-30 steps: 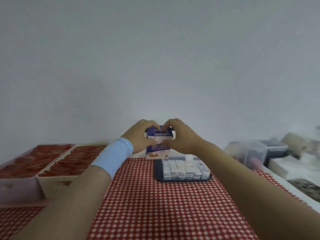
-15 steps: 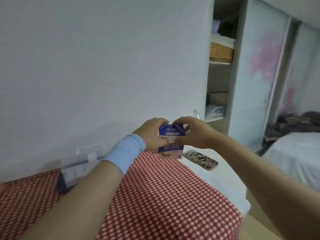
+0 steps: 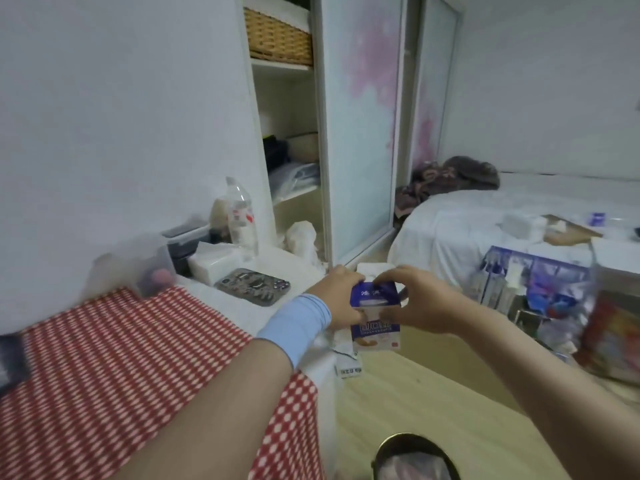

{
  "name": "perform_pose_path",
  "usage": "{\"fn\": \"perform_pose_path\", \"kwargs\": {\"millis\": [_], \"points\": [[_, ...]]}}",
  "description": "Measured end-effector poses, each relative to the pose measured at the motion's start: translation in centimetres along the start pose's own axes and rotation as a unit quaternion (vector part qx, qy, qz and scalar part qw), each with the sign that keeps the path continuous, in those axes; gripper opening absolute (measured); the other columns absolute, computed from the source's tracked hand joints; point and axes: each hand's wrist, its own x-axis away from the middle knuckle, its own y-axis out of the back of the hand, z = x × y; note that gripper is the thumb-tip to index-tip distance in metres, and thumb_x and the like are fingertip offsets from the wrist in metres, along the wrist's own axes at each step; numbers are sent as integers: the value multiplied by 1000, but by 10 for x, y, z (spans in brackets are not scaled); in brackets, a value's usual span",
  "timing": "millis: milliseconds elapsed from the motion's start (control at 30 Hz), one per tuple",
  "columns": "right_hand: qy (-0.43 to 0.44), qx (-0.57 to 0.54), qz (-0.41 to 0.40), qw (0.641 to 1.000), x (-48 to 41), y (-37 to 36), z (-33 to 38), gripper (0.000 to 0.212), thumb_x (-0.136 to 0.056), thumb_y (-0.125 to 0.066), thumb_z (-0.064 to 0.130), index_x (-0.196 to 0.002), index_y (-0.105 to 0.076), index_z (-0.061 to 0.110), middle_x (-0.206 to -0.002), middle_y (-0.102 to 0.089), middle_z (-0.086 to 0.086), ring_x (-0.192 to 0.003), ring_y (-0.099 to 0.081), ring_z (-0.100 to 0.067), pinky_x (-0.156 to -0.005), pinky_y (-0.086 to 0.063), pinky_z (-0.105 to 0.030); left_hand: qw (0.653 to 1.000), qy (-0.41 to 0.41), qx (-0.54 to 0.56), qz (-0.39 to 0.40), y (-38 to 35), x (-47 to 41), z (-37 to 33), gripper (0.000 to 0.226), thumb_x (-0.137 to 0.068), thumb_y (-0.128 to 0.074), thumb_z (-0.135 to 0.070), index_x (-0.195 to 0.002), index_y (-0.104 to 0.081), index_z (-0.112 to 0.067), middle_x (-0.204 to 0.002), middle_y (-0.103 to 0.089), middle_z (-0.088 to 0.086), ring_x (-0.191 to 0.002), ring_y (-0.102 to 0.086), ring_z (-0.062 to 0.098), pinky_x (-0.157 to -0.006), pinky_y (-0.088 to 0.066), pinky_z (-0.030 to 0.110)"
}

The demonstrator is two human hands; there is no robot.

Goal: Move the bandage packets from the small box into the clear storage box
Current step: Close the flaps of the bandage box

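Small purple-and-white cardboard box (image 3: pixel 375 318) gripped in both hands, right of the red-and-white checked tablecloth (image 3: pixel 131 368).

Left hand (image 3: pixel 341 299), pale blue wristband (image 3: pixel 296 323) behind it, clasping the box's left side; right hand (image 3: pixel 420 303) pinching its top flap. Held upright above pale wooden floor (image 3: pixel 412 407). Blurred clear plastic container (image 3: pixel 138 268) far left on the table.

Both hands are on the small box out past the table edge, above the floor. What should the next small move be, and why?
Probably let the small box drop into the bin below. The left hand and right hand hold it beyond the checkered table, no packets show at its top, and a lined bin sits just beneath. Whether the box is empty cannot be seen.
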Motion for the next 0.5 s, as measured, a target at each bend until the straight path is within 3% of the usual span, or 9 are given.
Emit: {"fn": "perform_pose_path", "kwargs": {"millis": [100, 233, 400, 500], "points": [[-53, -23, 16, 998, 15, -30, -53, 51, -75, -78, 38, -123, -60, 39, -118, -58, 14, -95, -61, -7, -86, -56, -33, 998, 16, 55, 35, -58, -22, -10, 65, -78, -78, -24, -136, -51, -18, -130, -47, 8, -109, -58, 27, -99, -50, 38], [-111, -37, 43, 992, 37, -83, -111, 51, -81, -76, 30, -129, -58, 32, -116, -52, 12, -101, -55, -7, -85, -52, -25, 990, 44, 95, 91, -150, -46, -3, 67, -77, -79, -29, -136, -49, -23, -129, -58, 6, -107, -61, 24, -95, -53, 40], [-201, -123, 57, 970, 64, -166, -173, 54, -81, -75, 21, -132, -59, 23, -122, -48, 5, -110, -56, -14, -95, -50, -26, 976, 101, 119, 152, -255, -67, 7, 70, -83, -73, -26, -145, -40, -20, -136, -52, 8, -116, -57, 26, -97, -48, 34], [-248, -159, 70, 953, 75, -216, -204, 56, -80, -74, 20, -134, -59, 21, -121, -45, 2, -104, -54, -12, -98, -50, -27, 959, 160, 154, 175, -310, -73, 18, 68, -83, -73, -23, -143, -42, -19, -136, -49, 8, -115, -59, 27, -89, -51, 31]]}}
